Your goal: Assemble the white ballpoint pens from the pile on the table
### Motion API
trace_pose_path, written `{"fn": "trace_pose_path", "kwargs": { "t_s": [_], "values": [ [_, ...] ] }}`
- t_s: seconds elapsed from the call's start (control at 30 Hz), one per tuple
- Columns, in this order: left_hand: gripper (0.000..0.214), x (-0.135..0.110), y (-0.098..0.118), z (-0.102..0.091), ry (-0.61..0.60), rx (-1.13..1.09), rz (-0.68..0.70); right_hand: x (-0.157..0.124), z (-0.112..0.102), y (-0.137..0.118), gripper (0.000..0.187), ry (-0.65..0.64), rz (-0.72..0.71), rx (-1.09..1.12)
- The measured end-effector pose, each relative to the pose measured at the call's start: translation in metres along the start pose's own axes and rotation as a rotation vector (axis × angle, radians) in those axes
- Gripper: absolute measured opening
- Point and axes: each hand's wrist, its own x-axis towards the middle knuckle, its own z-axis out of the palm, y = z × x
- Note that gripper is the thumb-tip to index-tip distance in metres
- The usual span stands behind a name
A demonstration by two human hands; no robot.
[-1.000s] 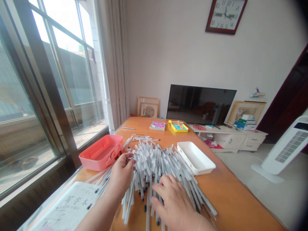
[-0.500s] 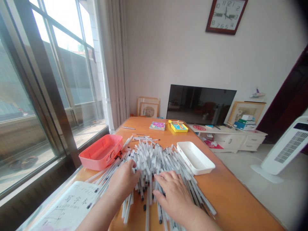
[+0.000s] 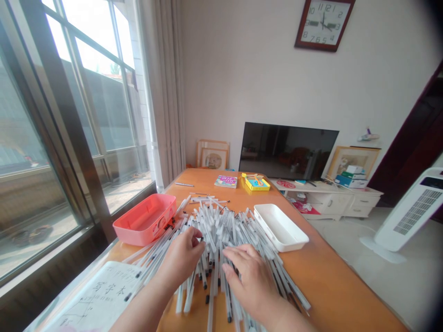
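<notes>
A big heap of white pens with black tips (image 3: 224,230) covers the middle of the orange wooden table (image 3: 332,286). My left hand (image 3: 183,256) rests on the left part of the heap, fingers curled down onto the pens; whether it grips one is hidden. My right hand (image 3: 251,276) lies palm down on the near right part of the heap, fingers spread flat across the pens. A coral pink plastic box (image 3: 145,223) sits just left of the heap. A shallow white tray (image 3: 281,227) sits just right of it, with nothing visible inside.
An exercise book with printed characters (image 3: 100,297) lies at the near left corner. A small colourful book (image 3: 226,180), a yellow box (image 3: 256,182) and a lone pen (image 3: 184,184) lie at the far end. A television, picture frames, a window and a white fan surround the table.
My left hand has dropped from a raised pinch at the heap's left edge onto the pens and moved right. My right hand slid a little forward over the heap.
</notes>
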Motion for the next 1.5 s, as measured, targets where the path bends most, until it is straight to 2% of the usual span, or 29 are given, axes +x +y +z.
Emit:
{"fn": "trace_pose_path", "kwargs": {
  "t_s": [0.13, 0.27, 0.43, 0.6, 0.7, 0.8, 0.87, 0.97, 1.1, 1.23, 1.33, 1.5],
  "values": [
    [0.028, -0.005, 0.019, 0.003, -0.158, -0.448, -0.115, 0.003, -0.001, -0.002, 0.026, 0.112, 0.079, 0.183],
    [0.029, -0.014, 0.035, 0.006, -0.217, -0.696, -0.146, 0.003, -0.002, -0.010, 0.033, -0.013, 0.201, 0.418],
    [0.026, -0.019, 0.040, 0.011, -0.274, -0.878, -0.164, 0.002, -0.004, -0.014, 0.042, -0.174, 0.294, 0.697],
    [0.028, -0.020, 0.038, 0.010, -0.355, -1.066, -0.230, 0.002, -0.006, -0.013, 0.041, -0.199, 0.422, 1.016],
    [0.029, -0.020, 0.037, 0.009, -0.369, -1.099, -0.255, 0.003, -0.008, -0.014, 0.040, -0.234, 0.484, 1.225],
    [0.025, -0.020, 0.035, 0.009, -0.373, -1.105, -0.275, 0.004, -0.009, -0.013, 0.041, -0.289, 0.517, 1.329],
    [0.023, -0.020, 0.034, 0.009, -0.374, -1.099, -0.287, 0.003, -0.010, -0.012, 0.041, -0.301, 0.521, 1.327],
    [0.021, -0.019, 0.033, 0.009, -0.357, -1.072, -0.315, 0.003, -0.013, -0.012, 0.041, -0.294, 0.482, 1.209],
    [0.026, -0.018, 0.032, 0.011, -0.307, -0.997, -0.339, 0.003, -0.013, -0.010, 0.038, -0.273, 0.382, 0.892],
    [0.036, -0.018, 0.030, 0.016, -0.194, -0.839, -0.274, 0.002, -0.009, -0.006, 0.036, -0.181, 0.303, 0.591],
    [0.035, -0.019, 0.030, 0.017, -0.185, -0.791, -0.233, 0.003, -0.010, -0.005, 0.034, -0.167, 0.303, 0.578],
    [0.033, -0.020, 0.032, 0.012, -0.319, -0.943, -0.201, 0.006, -0.016, -0.005, 0.037, -0.226, 0.354, 0.727]
  ]
}}
